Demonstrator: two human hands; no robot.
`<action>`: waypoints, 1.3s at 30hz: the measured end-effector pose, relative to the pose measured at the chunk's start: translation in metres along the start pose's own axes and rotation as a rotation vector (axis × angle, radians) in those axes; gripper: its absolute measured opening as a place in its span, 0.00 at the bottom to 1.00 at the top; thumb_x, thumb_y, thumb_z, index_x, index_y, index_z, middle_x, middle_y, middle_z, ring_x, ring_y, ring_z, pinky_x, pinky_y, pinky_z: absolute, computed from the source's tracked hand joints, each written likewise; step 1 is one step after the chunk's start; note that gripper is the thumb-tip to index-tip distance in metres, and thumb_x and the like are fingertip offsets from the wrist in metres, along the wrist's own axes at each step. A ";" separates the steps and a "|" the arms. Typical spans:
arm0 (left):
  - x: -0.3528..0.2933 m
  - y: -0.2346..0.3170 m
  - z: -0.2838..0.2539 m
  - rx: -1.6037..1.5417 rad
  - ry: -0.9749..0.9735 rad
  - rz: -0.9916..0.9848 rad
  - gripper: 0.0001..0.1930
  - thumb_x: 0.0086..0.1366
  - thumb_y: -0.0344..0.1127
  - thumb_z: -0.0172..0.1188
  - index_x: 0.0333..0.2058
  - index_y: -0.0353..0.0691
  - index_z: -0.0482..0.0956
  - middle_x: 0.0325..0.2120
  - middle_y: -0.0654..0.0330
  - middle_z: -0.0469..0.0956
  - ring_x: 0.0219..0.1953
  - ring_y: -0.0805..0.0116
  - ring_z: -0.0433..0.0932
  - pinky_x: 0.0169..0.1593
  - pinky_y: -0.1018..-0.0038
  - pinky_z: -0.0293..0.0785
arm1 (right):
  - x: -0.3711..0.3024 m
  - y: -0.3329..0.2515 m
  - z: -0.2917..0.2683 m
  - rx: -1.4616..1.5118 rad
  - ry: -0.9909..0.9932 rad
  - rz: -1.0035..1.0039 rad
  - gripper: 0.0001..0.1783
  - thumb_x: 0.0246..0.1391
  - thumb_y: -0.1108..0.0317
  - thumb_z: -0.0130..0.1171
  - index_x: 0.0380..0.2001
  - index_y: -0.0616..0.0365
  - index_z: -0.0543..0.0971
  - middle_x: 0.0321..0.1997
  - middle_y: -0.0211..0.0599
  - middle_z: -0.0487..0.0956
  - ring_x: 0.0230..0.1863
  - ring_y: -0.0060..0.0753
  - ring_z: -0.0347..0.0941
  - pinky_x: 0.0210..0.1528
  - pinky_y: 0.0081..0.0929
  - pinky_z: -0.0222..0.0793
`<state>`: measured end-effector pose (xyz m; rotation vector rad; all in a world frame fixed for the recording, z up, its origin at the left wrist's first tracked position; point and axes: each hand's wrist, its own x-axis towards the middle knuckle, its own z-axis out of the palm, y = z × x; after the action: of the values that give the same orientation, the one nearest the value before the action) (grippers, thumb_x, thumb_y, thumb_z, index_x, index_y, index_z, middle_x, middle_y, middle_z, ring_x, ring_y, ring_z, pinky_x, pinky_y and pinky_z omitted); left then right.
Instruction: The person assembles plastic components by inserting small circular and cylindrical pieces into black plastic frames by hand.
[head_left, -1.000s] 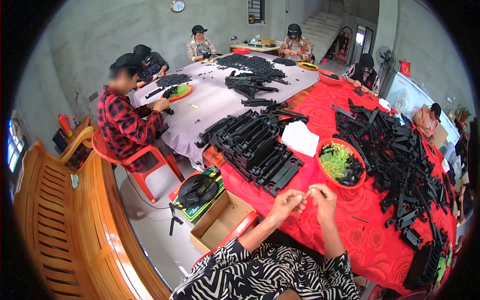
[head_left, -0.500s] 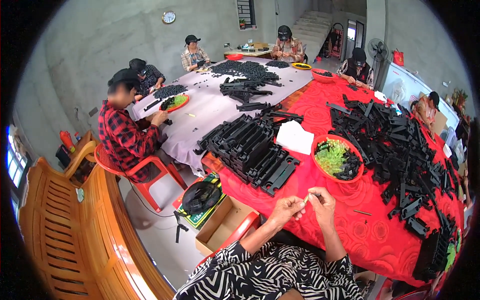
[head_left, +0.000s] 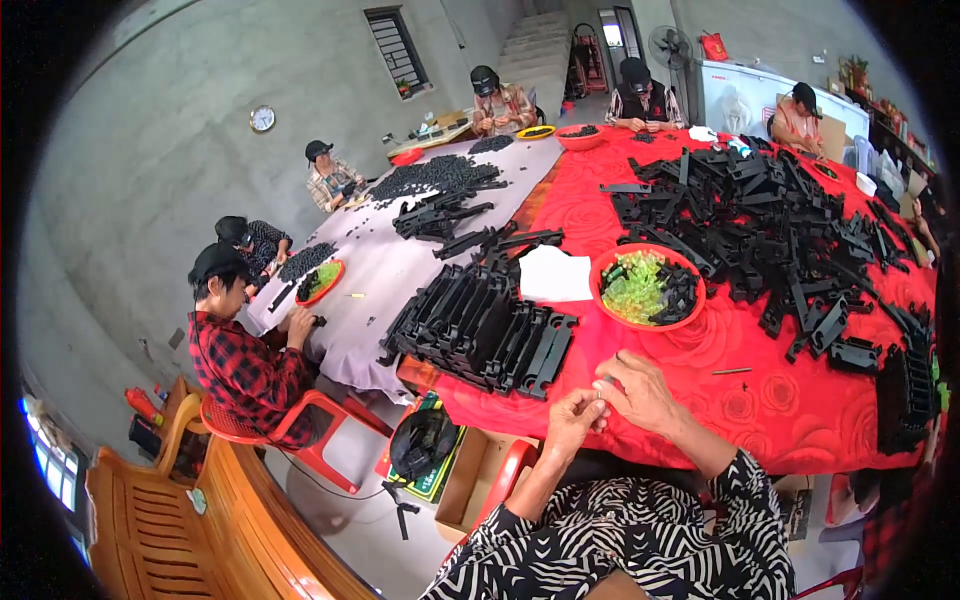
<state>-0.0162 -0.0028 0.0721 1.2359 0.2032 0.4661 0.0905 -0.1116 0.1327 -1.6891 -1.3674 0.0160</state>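
My left hand and my right hand meet over the near edge of the red cloth. Both have their fingers pinched together around something small, mostly hidden by the fingertips. Just beyond them stands a red bowl holding clear green pieces and black pieces. To the left lie stacked long black plastic parts, with a white sheet beside them. A thin dark rod rests on the cloth to the right of my hands.
A large heap of black plastic parts covers the right side of the table. Small black pieces spread over the pale cloth. Several people sit around the table. An open cardboard box and a wooden bench are at the left.
My view has swung to the right. The right hand has turned so its back shows more, over the pinched fingers. The small yellowish piece seen between the fingertips before is now mostly covered.
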 end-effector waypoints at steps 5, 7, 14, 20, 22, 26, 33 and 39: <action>-0.005 -0.004 0.000 0.027 -0.041 -0.054 0.04 0.59 0.28 0.54 0.32 0.33 0.72 0.23 0.58 0.76 0.21 0.74 0.73 0.26 0.80 0.70 | 0.068 -0.073 -0.051 -0.656 0.381 -0.579 0.34 0.43 0.55 0.57 0.51 0.63 0.64 0.39 0.47 0.67 0.43 0.49 0.61 0.47 0.45 0.55; -0.007 -0.002 0.000 0.014 -0.042 -0.061 0.04 0.59 0.28 0.54 0.32 0.33 0.72 0.23 0.58 0.76 0.21 0.75 0.72 0.25 0.81 0.69 | 0.105 -0.112 -0.076 -0.738 0.537 -0.728 0.35 0.43 0.54 0.57 0.53 0.61 0.63 0.35 0.44 0.67 0.42 0.49 0.61 0.48 0.45 0.55; -0.006 0.012 0.006 -0.026 -0.036 -0.061 0.04 0.58 0.29 0.55 0.30 0.34 0.72 0.22 0.59 0.76 0.20 0.75 0.72 0.25 0.81 0.68 | 0.171 -0.173 -0.085 -0.938 0.738 -1.109 0.36 0.38 0.51 0.58 0.52 0.51 0.65 0.35 0.35 0.69 0.45 0.42 0.61 0.50 0.42 0.53; -0.006 0.005 0.007 0.024 -0.021 -0.081 0.04 0.57 0.28 0.56 0.29 0.36 0.72 0.21 0.61 0.74 0.21 0.76 0.71 0.26 0.81 0.68 | 0.160 -0.152 -0.089 -0.888 0.867 -1.055 0.32 0.38 0.54 0.58 0.49 0.54 0.69 0.36 0.38 0.68 0.44 0.45 0.62 0.52 0.45 0.54; -0.004 0.002 0.004 0.003 -0.021 -0.049 0.04 0.57 0.28 0.56 0.30 0.36 0.72 0.21 0.62 0.74 0.21 0.77 0.71 0.26 0.81 0.67 | 0.145 -0.142 -0.084 -0.934 0.794 -1.073 0.32 0.39 0.56 0.58 0.49 0.58 0.69 0.41 0.41 0.68 0.46 0.47 0.62 0.52 0.47 0.55; -0.005 -0.001 -0.003 -0.021 0.042 0.003 0.05 0.57 0.28 0.56 0.33 0.37 0.71 0.20 0.63 0.72 0.20 0.78 0.69 0.25 0.82 0.66 | 0.110 -0.100 -0.060 -0.810 0.674 -0.783 0.28 0.40 0.64 0.58 0.46 0.66 0.69 0.44 0.48 0.68 0.45 0.54 0.61 0.50 0.50 0.56; -0.015 0.022 0.013 0.004 0.063 -0.038 0.19 0.56 0.21 0.47 0.48 0.36 0.65 0.22 0.61 0.73 0.20 0.78 0.69 0.25 0.82 0.66 | -0.008 0.000 0.008 -0.380 0.538 -0.201 0.19 0.44 0.75 0.51 0.42 0.68 0.69 0.40 0.54 0.69 0.42 0.55 0.64 0.47 0.43 0.60; -0.017 -0.002 0.013 -0.082 -0.067 -0.011 0.17 0.56 0.22 0.48 0.46 0.37 0.66 0.22 0.62 0.73 0.21 0.78 0.69 0.26 0.83 0.66 | -0.085 0.042 0.071 -0.121 0.458 0.009 0.13 0.45 0.78 0.48 0.38 0.65 0.69 0.34 0.49 0.69 0.36 0.48 0.67 0.37 0.37 0.65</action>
<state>-0.0257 -0.0220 0.0726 1.1677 0.1331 0.4191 0.0529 -0.1301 0.0221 -1.6674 -1.0298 -0.4312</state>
